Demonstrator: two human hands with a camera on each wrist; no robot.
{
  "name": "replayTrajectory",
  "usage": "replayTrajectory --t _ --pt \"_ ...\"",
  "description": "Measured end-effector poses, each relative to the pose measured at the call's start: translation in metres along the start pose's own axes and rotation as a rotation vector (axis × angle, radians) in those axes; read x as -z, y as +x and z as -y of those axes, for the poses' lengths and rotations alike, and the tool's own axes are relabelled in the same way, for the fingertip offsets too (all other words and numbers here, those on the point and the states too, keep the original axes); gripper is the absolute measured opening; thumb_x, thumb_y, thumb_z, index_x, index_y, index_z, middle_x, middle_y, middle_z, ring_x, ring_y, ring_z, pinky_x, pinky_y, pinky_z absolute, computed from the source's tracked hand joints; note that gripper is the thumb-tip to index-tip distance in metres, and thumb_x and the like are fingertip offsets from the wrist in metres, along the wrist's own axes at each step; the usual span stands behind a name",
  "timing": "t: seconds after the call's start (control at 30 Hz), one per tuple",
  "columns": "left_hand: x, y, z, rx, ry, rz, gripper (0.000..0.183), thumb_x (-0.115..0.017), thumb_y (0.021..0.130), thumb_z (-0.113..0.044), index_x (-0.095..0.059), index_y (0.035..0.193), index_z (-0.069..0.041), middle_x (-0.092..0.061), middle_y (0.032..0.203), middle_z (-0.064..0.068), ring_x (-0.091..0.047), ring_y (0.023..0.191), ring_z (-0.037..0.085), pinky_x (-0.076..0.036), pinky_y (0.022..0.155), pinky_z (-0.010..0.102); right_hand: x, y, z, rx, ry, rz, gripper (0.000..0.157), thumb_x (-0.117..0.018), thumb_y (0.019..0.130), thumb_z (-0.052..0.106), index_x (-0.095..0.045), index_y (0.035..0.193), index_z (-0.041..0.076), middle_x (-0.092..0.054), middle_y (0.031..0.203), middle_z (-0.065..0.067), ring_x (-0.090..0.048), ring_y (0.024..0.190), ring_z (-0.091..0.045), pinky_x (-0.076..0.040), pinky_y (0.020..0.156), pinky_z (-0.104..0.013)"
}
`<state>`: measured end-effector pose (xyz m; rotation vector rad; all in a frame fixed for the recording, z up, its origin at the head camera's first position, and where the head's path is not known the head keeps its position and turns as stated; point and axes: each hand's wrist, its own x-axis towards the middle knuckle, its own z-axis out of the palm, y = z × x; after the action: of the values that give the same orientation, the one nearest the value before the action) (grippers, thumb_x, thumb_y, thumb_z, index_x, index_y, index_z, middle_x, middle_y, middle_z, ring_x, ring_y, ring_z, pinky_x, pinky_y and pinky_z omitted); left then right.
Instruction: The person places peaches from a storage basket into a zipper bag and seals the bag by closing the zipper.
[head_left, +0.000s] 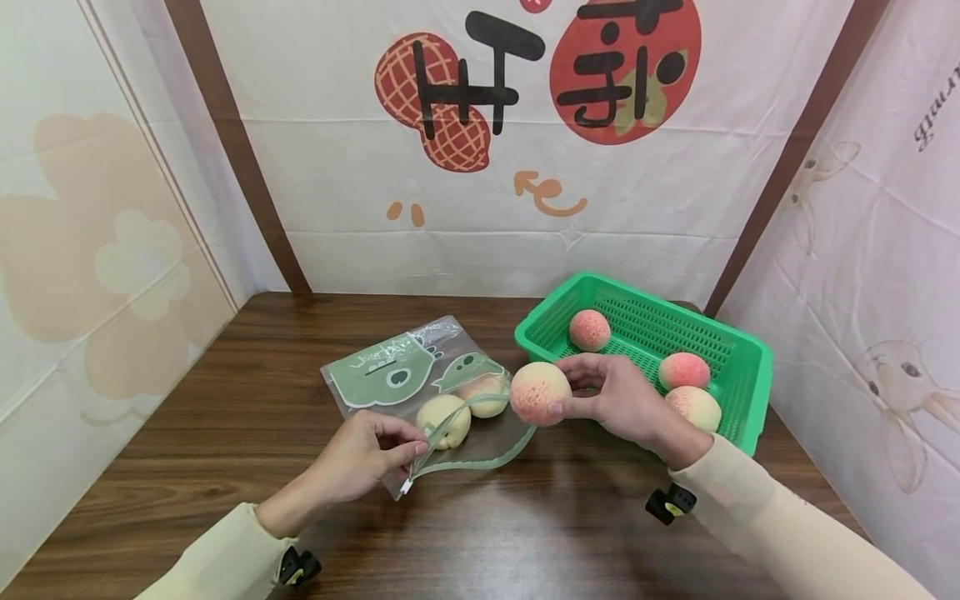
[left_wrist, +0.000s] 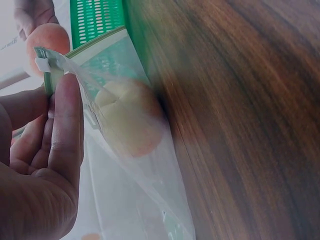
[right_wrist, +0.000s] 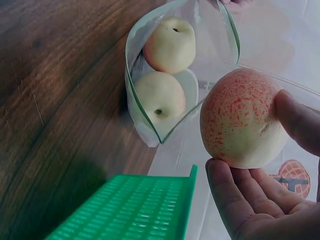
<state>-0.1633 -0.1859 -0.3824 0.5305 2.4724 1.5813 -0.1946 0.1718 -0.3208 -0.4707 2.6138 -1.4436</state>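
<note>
In the head view a clear zip bag (head_left: 487,463) with green dinosaur print lies on the table, its mouth held apart. My left hand (head_left: 367,457) pinches the bag's rim beside the white slider (head_left: 406,486). Two pale peaches, one nearer (head_left: 444,422) and one farther (head_left: 483,393), sit inside the bag. My right hand (head_left: 618,398) grips a red-speckled peach (head_left: 540,393) between thumb and fingers at the right end of the bag's mouth. The right wrist view shows this held peach (right_wrist: 242,117) apart from the bag rim.
A green plastic basket (head_left: 759,375) stands at the right with three peaches in it: one at the back (head_left: 590,330), a redder one (head_left: 684,371) and a paler one (head_left: 693,407). A printed cloth (head_left: 337,192) hangs behind the brown wooden table (head_left: 187,433).
</note>
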Motion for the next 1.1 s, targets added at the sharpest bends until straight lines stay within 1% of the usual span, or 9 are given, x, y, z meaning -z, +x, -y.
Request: replayTrajectory --t 0.1,0.2,0.3,0.53,0.67,0.87,1.0,1.1 --pt "0.000 0.000 0.000 0.003 0.002 -0.003 0.008 -0.076 0.093 -0.012 -0.079 0.095 -0.004 -0.070 0.077 0.006 -0.067 0.063 0.017 -0.056 0.052 0.029 -0.004 -0.001 -0.001 -0.002 0.004 0.012 0.051 -0.089 0.082 0.023 -0.068 0.126 0.007 -0.072 0.112 -0.005 -0.068 0.105 -0.021 -0.057 0.086 -0.036" --pt "0.000 0.000 0.000 0.006 -0.001 -0.005 0.009 -0.076 0.094 -0.012 -0.079 0.096 -0.004 -0.070 0.078 0.006 -0.067 0.063 0.018 -0.056 0.052 0.030 -0.009 -0.002 -0.002 -0.003 0.014 0.027 0.048 -0.090 0.081 0.021 -0.070 0.123 0.010 -0.073 0.110 -0.002 -0.068 0.104 -0.019 -0.057 0.086 -0.036" --pt "0.000 0.000 0.000 0.011 -0.008 -0.006 0.010 -0.076 0.094 -0.012 -0.079 0.096 -0.003 -0.070 0.078 0.007 -0.068 0.063 0.019 -0.057 0.051 0.031 -0.013 -0.003 -0.004 0.010 0.019 0.041 0.047 -0.089 0.082 0.021 -0.070 0.123 0.010 -0.073 0.110 -0.002 -0.068 0.104 -0.019 -0.057 0.085 -0.036" --pt "0.000 -0.001 -0.001 0.020 -0.027 -0.007 0.011 -0.076 0.094 -0.012 -0.078 0.097 -0.001 -0.071 0.080 0.008 -0.068 0.064 0.020 -0.058 0.051 0.034 -0.021 -0.005 -0.006 0.017 0.048 0.066 0.049 -0.089 0.081 0.018 -0.069 0.123 0.003 -0.073 0.110 -0.007 -0.069 0.101 -0.021 -0.057 0.085 -0.036" --pt "0.001 -0.001 -0.002 0.022 -0.022 -0.013 0.012 -0.076 0.094 -0.013 -0.078 0.097 -0.002 -0.071 0.080 0.008 -0.068 0.064 0.020 -0.058 0.052 0.033 -0.026 -0.006 -0.008 0.011 0.048 0.082 0.049 -0.090 0.080 0.019 -0.069 0.123 0.004 -0.073 0.109 -0.005 -0.069 0.100 -0.020 -0.057 0.087 -0.037" --pt "0.001 -0.001 -0.003 0.022 -0.024 -0.012 0.012 -0.076 0.094 -0.013 -0.078 0.097 -0.002 -0.071 0.079 0.008 -0.068 0.064 0.020 -0.058 0.052 0.032 -0.033 -0.009 -0.010 0.057 0.074 0.120 0.049 -0.089 0.081 0.017 -0.069 0.123 0.002 -0.073 0.108 -0.007 -0.070 0.100 -0.021 -0.058 0.086 -0.034" --pt "0.000 0.000 -0.003 0.015 -0.018 -0.015 0.011 -0.076 0.094 -0.012 -0.078 0.097 -0.001 -0.071 0.078 0.007 -0.068 0.063 0.019 -0.058 0.053 0.033 -0.041 -0.009 -0.012 0.075 0.080 0.131 0.049 -0.089 0.081 0.014 -0.069 0.123 0.000 -0.073 0.107 -0.008 -0.069 0.099 -0.022 -0.057 0.087 -0.036" --pt "0.000 0.000 -0.003 0.015 -0.013 -0.018 0.011 -0.076 0.094 -0.013 -0.078 0.097 -0.002 -0.071 0.079 0.007 -0.068 0.063 0.019 -0.059 0.053 0.032 -0.049 -0.008 -0.014 0.065 0.075 0.115 0.048 -0.090 0.080 0.014 -0.069 0.122 0.001 -0.073 0.106 -0.007 -0.069 0.098 -0.020 -0.057 0.087 -0.039"
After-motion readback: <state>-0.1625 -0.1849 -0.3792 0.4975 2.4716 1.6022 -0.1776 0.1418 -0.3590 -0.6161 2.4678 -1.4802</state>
